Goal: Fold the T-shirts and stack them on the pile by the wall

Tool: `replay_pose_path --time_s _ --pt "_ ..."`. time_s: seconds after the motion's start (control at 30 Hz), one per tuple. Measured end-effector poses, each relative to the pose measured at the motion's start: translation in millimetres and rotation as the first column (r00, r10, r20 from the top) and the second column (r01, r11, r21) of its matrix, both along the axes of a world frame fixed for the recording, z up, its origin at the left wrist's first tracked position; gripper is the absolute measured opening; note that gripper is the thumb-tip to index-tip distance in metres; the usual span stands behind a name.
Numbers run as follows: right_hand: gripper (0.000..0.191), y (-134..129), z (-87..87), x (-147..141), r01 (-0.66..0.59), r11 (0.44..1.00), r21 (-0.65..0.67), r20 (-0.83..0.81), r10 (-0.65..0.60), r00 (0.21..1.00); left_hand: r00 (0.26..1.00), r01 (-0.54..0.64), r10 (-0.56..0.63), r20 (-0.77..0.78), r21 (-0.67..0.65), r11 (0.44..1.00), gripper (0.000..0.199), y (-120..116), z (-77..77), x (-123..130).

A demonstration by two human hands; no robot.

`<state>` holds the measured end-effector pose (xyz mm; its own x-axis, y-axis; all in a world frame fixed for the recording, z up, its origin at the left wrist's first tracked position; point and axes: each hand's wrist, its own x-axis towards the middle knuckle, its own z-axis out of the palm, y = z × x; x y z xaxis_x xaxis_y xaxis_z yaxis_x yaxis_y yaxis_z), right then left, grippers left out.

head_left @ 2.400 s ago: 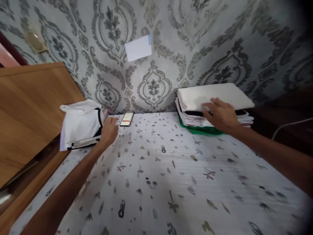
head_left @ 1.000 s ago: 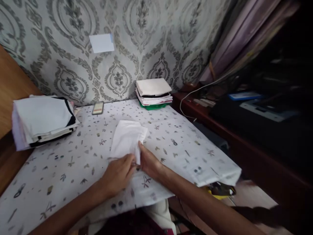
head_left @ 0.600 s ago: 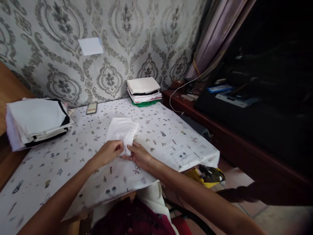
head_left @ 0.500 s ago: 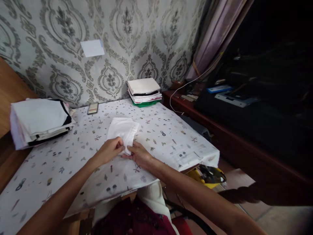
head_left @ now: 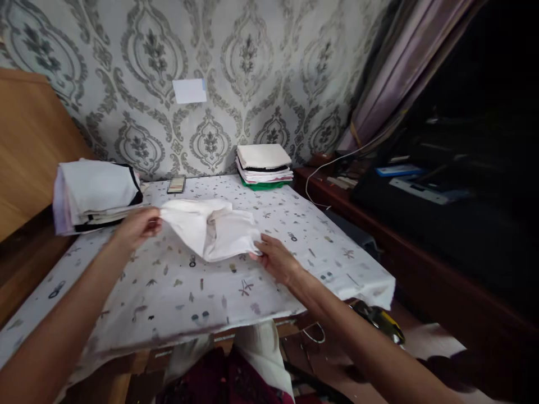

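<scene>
A white piece of cloth (head_left: 189, 227), perhaps a small garment, is stretched between my two hands over the patterned tablecloth (head_left: 177, 292). My left hand (head_left: 141, 225) pinches its left end, with the fingers closed. At the right end my right hand (head_left: 273, 255) grips the edge between thumb and fingers. The middle of the cloth sags and shows a fold with a shadowed opening. I cannot tell exactly what kind of garment it is.
Folded clothes (head_left: 99, 188) are piled at the table's left. Another folded stack (head_left: 264, 160) stands at the back by the wall. A small card-like object (head_left: 176, 184) lies near the wall. On the right, a dark red cabinet (head_left: 328, 193) and a white cable (head_left: 309, 182) border the table.
My hands have moved apart, the left one leftward and the right one rightward. The bunched, folded white cloth is now spread wide between them. The view has shifted slightly left.
</scene>
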<state>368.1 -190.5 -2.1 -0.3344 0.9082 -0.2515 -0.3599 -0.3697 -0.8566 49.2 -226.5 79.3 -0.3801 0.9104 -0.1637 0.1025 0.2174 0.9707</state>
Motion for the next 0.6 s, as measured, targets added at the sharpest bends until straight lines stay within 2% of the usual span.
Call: replay_pose_path --time_s 0.07,0.1,0.17,0.2,0.27,0.33,0.4,0.47,0.5,0.53,0.6 --pt "0.026 -1 -0.8 22 -0.048 0.998 0.029 0.116 0.044 0.992 0.999 -0.036 0.035 -0.007 -0.088 0.995 0.028 -33 -3.0 -30" --pt "0.027 -3 -3.2 33 -0.083 0.995 0.054 0.217 0.069 0.974 1.000 -0.010 0.006 -0.023 -0.183 0.983 0.030 -51 -8.7 -39" --pt "0.028 -8 -9.0 50 -0.155 0.972 0.179 0.492 0.048 0.869 0.995 0.064 -0.086 -0.049 -0.350 0.935 0.033 -84 -24.4 -46" --pt "0.029 -11 -10.8 54 -0.192 0.940 0.283 0.625 -0.029 0.780 0.989 0.101 -0.135 -0.057 -0.402 0.910 0.035 -97 -32.6 -46" --pt "0.032 -18 -9.9 52 -0.280 0.810 0.515 0.753 -0.272 0.599 0.977 0.148 -0.199 -0.081 -0.423 0.894 0.037 -112 -46.2 -40" --pt "0.032 -27 -3.3 35 -0.416 0.645 0.641 0.750 -0.414 0.515 0.969 0.155 -0.217 -0.114 -0.403 0.902 0.038 -114 -54.1 -32" --pt "0.032 -36 5.2 8 -0.599 0.492 0.632 0.775 -0.399 0.490 0.967 0.125 -0.199 -0.159 -0.387 0.913 0.042 -108 -57.5 -27" --pt "0.031 -45 11.2 -21 -0.769 0.360 0.529 0.839 -0.359 0.409 0.967 0.081 -0.165 -0.197 -0.375 0.923 0.049 -103 -58.8 -22" --pt "0.028 -47 12.5 -34 -0.825 0.322 0.465 0.867 -0.356 0.350 0.965 0.065 -0.153 -0.215 -0.367 0.928 0.055 -101 -59.5 -21" --pt "0.022 -48 12.7 -44 -0.860 0.307 0.407 0.887 -0.356 0.293 0.960 0.055 -0.148 -0.239 -0.357 0.933 0.061 -100 -60.6 -20" --pt "0.014 -46 10.2 -56 -0.878 0.331 0.346 0.910 -0.345 0.228 0.939 0.072 -0.174 -0.297 -0.326 0.942 0.073 -100 -63.9 -19"
